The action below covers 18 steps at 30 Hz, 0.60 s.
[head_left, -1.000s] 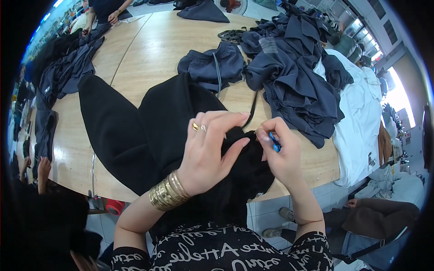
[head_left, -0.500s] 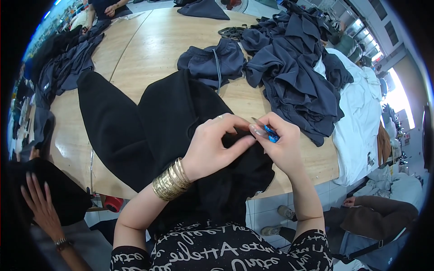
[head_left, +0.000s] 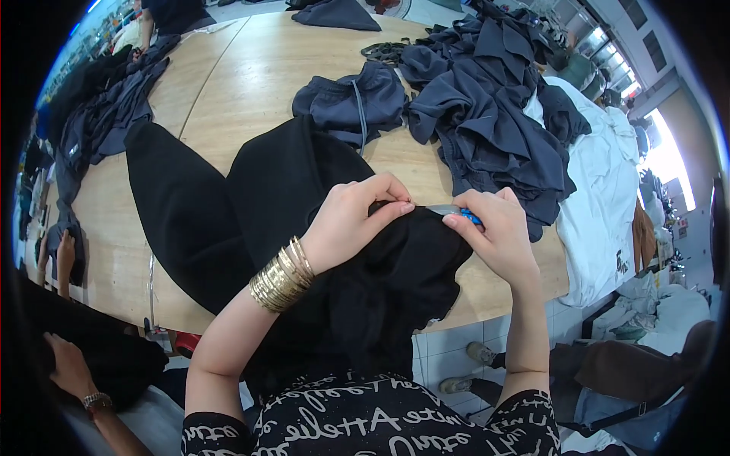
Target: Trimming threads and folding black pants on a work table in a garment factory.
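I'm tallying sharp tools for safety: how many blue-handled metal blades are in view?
1: a small blue-handled metal blade in the right hand, pointing toward the left hand over the black cloth garment. Others could be hidden beneath the heaped dark blue-grey clothes.

Blue-handled tool (head_left: pixel 452 210) in right fingers (head_left: pixel 478 200)

Count: one black cloth garment (head_left: pixel 270 178), one small blue-handled metal blade (head_left: pixel 439 210), one bunched slate-blue drawstring garment (head_left: pixel 334 102). Also two shoes (head_left: pixel 480 353), one white cloth pile (head_left: pixel 597 190), two heaps of dark fabric garments (head_left: pixel 487 114); pieces per heap overlap, number not readable.
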Each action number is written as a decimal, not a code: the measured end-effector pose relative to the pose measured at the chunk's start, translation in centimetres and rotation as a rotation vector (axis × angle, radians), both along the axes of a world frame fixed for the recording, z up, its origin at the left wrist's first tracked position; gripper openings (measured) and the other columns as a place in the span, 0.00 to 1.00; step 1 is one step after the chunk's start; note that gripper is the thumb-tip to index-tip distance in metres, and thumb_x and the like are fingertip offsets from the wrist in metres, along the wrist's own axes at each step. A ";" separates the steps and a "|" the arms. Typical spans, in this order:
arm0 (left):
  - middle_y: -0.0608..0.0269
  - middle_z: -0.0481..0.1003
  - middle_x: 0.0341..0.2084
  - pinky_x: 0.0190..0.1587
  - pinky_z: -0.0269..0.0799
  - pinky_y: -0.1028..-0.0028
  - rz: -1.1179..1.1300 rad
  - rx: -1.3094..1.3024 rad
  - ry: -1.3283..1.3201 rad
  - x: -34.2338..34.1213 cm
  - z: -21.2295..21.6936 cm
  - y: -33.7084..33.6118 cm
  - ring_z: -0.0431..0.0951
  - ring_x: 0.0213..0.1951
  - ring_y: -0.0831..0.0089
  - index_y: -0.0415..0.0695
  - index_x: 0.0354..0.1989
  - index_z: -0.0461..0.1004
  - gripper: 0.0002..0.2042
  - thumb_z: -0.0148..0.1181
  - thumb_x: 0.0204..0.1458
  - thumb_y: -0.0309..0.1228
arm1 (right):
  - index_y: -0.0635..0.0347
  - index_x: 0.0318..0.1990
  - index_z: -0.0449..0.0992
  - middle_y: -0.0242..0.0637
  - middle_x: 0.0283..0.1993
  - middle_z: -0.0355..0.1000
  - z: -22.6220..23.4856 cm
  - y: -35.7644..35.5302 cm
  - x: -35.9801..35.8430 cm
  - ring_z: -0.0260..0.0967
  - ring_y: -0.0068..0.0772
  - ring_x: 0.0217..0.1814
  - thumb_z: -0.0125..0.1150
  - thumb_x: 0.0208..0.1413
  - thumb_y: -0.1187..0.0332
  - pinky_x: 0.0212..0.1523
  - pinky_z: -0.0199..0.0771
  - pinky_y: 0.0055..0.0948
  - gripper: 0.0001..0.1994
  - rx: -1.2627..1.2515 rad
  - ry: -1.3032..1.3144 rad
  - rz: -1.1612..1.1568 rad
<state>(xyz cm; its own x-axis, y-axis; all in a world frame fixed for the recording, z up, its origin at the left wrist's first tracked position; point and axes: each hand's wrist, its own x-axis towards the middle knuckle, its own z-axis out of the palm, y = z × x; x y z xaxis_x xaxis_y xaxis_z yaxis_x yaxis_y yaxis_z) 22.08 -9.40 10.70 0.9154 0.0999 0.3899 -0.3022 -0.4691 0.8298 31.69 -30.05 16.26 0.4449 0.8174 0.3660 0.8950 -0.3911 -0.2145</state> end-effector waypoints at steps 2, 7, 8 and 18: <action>0.65 0.78 0.28 0.40 0.69 0.80 -0.058 -0.162 0.064 0.4 -0.1 0.1 0.77 0.31 0.79 0.41 0.33 0.75 0.03 0.60 0.54 0.27 | 0.56 0.30 0.72 0.31 0.23 0.69 -0.2 0.1 -0.2 0.65 0.31 0.25 0.62 0.53 0.55 0.33 0.53 0.31 0.14 -0.043 0.018 0.025; 0.67 0.76 0.27 0.35 0.69 0.80 -0.195 -0.350 0.135 1.1 -0.8 0.5 0.74 0.30 0.83 0.38 0.35 0.73 0.07 0.59 0.55 0.31 | 0.56 0.30 0.72 0.31 0.22 0.67 -0.7 0.5 0.0 0.63 0.31 0.25 0.62 0.53 0.55 0.34 0.52 0.30 0.14 -0.040 0.001 0.041; 0.67 0.76 0.27 0.35 0.69 0.80 -0.200 -0.349 0.136 1.2 -0.7 0.5 0.74 0.30 0.83 0.38 0.35 0.73 0.07 0.59 0.55 0.31 | 0.56 0.30 0.72 0.31 0.23 0.66 -0.6 0.5 0.0 0.63 0.30 0.25 0.62 0.52 0.55 0.35 0.52 0.30 0.14 -0.072 0.021 0.033; 0.71 0.74 0.32 0.40 0.67 0.85 -0.412 -0.505 0.402 1.6 0.6 1.3 0.70 0.35 0.89 0.37 0.37 0.71 0.07 0.56 0.58 0.29 | 0.57 0.30 0.73 0.31 0.24 0.67 -0.6 0.3 0.0 0.63 0.30 0.26 0.62 0.51 0.55 0.35 0.52 0.30 0.14 -0.052 0.045 0.052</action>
